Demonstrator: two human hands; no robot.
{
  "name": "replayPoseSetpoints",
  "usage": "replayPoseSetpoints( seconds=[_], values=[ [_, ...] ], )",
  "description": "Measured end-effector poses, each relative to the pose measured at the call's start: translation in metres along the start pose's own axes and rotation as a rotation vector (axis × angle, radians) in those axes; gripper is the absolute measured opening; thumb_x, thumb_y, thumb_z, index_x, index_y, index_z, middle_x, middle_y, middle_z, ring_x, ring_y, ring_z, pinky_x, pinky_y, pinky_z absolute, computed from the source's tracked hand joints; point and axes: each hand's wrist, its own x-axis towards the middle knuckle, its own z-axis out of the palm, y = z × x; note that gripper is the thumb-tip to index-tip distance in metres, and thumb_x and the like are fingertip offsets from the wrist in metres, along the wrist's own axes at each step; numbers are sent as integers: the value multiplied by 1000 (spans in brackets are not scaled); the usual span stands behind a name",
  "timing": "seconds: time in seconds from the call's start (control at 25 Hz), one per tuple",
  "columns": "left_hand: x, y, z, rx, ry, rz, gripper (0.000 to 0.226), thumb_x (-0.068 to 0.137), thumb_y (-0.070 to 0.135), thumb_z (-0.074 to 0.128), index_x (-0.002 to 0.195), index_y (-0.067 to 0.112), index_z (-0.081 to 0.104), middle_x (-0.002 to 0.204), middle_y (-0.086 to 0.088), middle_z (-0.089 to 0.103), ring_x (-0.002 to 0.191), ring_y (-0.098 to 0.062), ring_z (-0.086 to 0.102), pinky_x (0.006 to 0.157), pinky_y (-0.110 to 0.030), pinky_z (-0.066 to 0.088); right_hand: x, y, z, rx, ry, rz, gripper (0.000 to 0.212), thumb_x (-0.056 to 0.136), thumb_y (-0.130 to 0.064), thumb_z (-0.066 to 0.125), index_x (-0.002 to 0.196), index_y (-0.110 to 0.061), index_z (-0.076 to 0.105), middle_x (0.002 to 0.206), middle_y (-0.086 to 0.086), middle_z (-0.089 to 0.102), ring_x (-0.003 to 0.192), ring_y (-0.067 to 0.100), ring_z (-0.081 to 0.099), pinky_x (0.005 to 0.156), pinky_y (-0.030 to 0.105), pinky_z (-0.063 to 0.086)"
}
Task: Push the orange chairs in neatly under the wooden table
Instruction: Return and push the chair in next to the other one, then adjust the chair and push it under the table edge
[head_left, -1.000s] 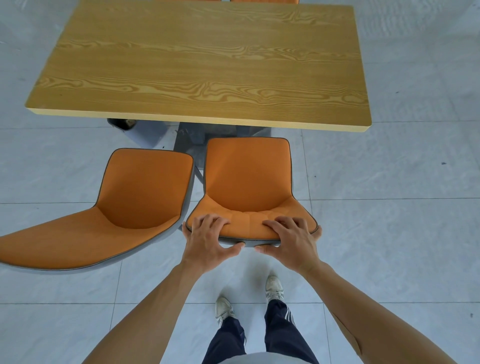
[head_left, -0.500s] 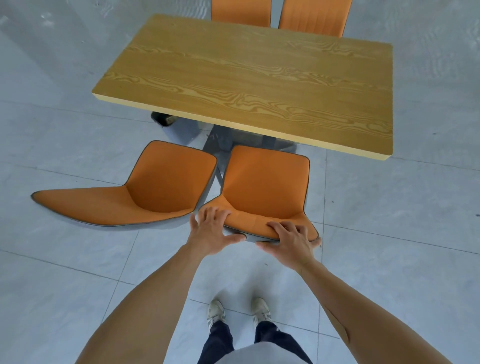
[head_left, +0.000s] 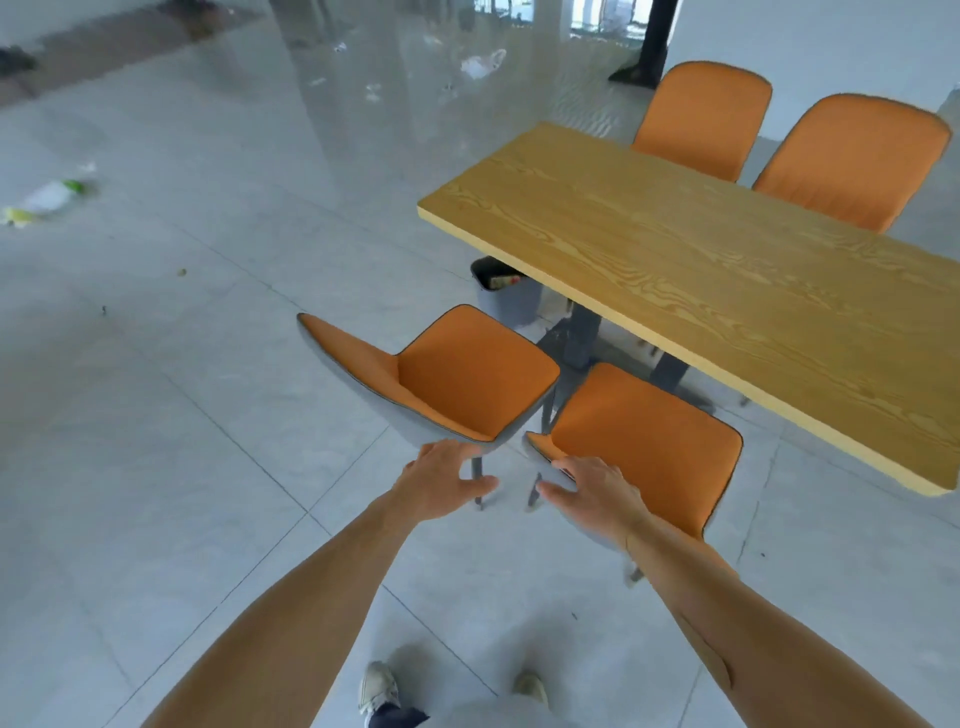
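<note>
The near orange padded chair (head_left: 644, 441) sits just short of the light wooden tabletop (head_left: 701, 291), not tucked under; the orange chair to its left (head_left: 457, 379) stands angled, still to push. Two far chairs (head_left: 701, 119) look tucked in. My left hand (head_left: 441, 483) and right hand (head_left: 592, 493) hang spread and empty; a second ago both gripped the near chair's backrest.
</note>
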Motion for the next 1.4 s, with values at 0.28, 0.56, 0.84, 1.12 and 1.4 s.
replayPoseSetpoints(
  seconds=[0.28, 0.56, 0.84, 1.12, 1.4],
  values=[
    [-86, -148, -84, -165, 256, -243, 64, 85, 65, 55, 140, 36, 44, 150, 9, 40, 142, -15, 25, 113, -44, 30, 51, -175, 33, -123, -64, -387, 63, 91, -62, 47, 144, -27, 43, 148, -2, 45, 137, 24, 39, 108, 48, 38],
    [-123, -275, -160, -222, 269, -236, 59, 83, 66, 57, 135, 38, 50, 143, 11, 47, 138, -12, 32, 109, -35, 32, 76, -313, 74, -160, -5, -471, 51, 92, -59, 50, 130, -27, 56, 132, -6, 56, 124, 13, 49, 98, 30, 40],
    [-75, -326, -212, -174, 179, -110, 62, 80, 69, 55, 135, 39, 50, 144, 12, 46, 137, -12, 34, 112, -41, 32, 103, -354, 81, -52, 97, -419, 49, 92, -53, 54, 131, -23, 57, 133, -8, 58, 128, 11, 48, 104, 30, 40],
    [35, -311, -259, -147, 92, -11, 61, 82, 65, 58, 135, 35, 52, 145, 11, 46, 135, -10, 37, 111, -35, 34, 163, -336, 56, 47, 134, -248, 29, 81, -61, 44, 93, -39, 59, 100, -18, 63, 97, 10, 60, 79, 39, 55],
    [134, -287, -279, 37, -79, 141, 62, 84, 61, 60, 139, 37, 45, 148, 5, 43, 135, -16, 36, 109, -41, 37, 196, -304, 48, 75, 120, 48, 56, 88, -66, 46, 136, -36, 47, 143, -11, 47, 131, 17, 43, 105, 45, 41]
  ],
)
